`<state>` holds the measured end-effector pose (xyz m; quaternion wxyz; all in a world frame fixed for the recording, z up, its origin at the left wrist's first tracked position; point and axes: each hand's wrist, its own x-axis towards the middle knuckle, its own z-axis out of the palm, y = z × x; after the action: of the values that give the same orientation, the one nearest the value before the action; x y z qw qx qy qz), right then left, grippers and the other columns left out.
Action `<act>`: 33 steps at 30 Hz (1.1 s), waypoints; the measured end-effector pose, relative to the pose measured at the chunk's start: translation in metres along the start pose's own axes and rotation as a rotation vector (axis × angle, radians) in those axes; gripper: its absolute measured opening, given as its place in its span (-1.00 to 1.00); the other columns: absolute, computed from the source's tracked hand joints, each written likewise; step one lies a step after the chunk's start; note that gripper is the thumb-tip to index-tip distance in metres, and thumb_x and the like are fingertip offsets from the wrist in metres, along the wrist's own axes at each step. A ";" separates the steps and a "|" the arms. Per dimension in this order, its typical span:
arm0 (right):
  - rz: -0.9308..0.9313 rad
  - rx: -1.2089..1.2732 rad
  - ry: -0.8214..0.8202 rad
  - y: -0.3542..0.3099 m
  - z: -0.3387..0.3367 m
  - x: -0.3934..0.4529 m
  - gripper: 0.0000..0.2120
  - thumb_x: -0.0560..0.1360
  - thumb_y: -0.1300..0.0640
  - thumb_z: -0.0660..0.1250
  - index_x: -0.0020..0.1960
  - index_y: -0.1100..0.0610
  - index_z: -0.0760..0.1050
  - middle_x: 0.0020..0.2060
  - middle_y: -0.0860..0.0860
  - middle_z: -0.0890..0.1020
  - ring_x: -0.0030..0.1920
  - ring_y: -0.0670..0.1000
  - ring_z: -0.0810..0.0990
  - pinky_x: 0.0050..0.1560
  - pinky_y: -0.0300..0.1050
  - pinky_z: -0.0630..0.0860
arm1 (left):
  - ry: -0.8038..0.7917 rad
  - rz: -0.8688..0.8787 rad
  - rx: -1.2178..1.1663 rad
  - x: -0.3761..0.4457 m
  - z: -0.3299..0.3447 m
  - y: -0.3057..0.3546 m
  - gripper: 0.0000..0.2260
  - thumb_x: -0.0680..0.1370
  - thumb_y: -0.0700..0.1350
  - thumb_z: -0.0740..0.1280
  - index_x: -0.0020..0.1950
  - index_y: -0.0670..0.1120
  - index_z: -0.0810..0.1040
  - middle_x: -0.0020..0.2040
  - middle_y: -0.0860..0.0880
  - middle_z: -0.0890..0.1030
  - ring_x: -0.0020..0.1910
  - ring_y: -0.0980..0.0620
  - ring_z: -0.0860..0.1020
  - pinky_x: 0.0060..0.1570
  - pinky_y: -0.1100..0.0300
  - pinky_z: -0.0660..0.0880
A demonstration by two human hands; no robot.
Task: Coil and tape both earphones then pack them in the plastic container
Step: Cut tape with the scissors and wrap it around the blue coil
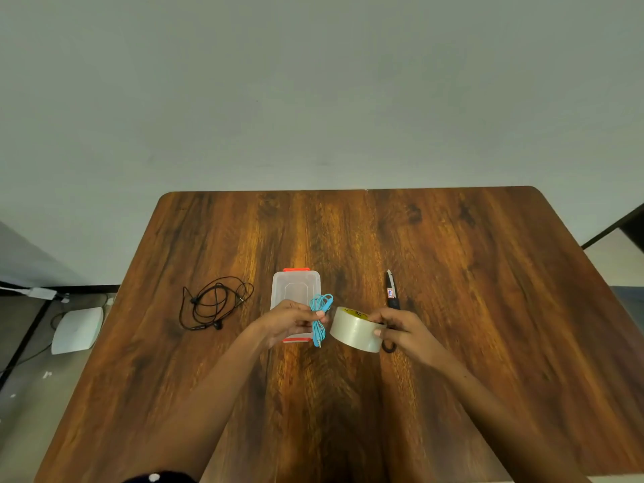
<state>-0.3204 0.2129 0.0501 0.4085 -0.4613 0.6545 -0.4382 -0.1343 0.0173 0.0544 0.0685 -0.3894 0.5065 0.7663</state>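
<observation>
While the left hand (291, 320) pinches the coiled blue earphones (320, 315) and the right hand (400, 331) grips the tape roll (355, 330), black earphones (214, 301) lie untouched, container (296, 291) unfilled.

Blue earphone (320, 313) bunched in loops, pinched in left hand (291, 320) above table (470, 273); plug hung at 6 o'clock. Tape roll (356, 330) gripped by right hand (400, 331), just at 3 o'clock of earphone. Plastic container (296, 291) lidded, partly hidden under left hand. Black earphone (214, 303) loose at container's 9 o'clock. Scissors (392, 294) partly covered by right hand.
</observation>
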 end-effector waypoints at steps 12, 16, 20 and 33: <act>0.021 0.012 -0.005 0.003 -0.004 -0.003 -0.70 0.42 0.00 0.28 0.05 0.15 0.57 -0.14 0.10 0.61 -0.28 0.10 0.55 -0.32 -0.01 0.45 | -0.006 0.004 -0.085 0.004 0.004 -0.004 -0.88 0.52 -0.20 0.36 -0.03 -0.20 0.66 -0.02 -0.09 0.68 0.03 -0.01 0.62 0.09 0.15 0.55; 0.023 0.010 -0.016 0.004 -0.004 -0.002 -0.70 0.42 0.01 0.27 0.04 0.18 0.57 -0.15 0.10 0.61 -0.27 0.04 0.54 -0.33 -0.11 0.44 | -0.056 -0.005 -0.058 0.005 0.007 -0.004 -0.88 0.51 -0.20 0.36 -0.04 -0.18 0.68 -0.01 -0.09 0.68 0.05 -0.02 0.63 0.12 0.13 0.55; 0.032 0.006 -0.024 0.005 -0.005 -0.001 -0.72 0.43 0.02 0.27 0.04 0.17 0.57 -0.14 0.11 0.60 -0.26 0.12 0.54 -0.33 -0.08 0.43 | -0.011 0.020 0.003 0.007 0.010 -0.004 -0.87 0.49 -0.19 0.39 -0.01 -0.19 0.67 0.03 -0.11 0.67 0.10 -0.04 0.61 0.15 0.12 0.54; 0.050 -0.185 0.009 -0.001 0.005 -0.002 -0.75 0.55 -0.13 0.16 -0.13 0.01 0.47 -0.28 -0.05 0.52 -0.26 -0.10 0.51 -0.31 -0.24 0.38 | 0.022 0.075 0.013 0.004 0.022 -0.002 -0.90 0.50 -0.20 0.38 -0.05 -0.19 0.67 -0.06 -0.06 0.70 0.00 0.02 0.65 0.03 0.20 0.58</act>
<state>-0.3151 0.2134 0.0496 0.3720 -0.4786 0.7053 -0.3677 -0.1480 0.0353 0.0541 0.0369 -0.3782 0.5264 0.7606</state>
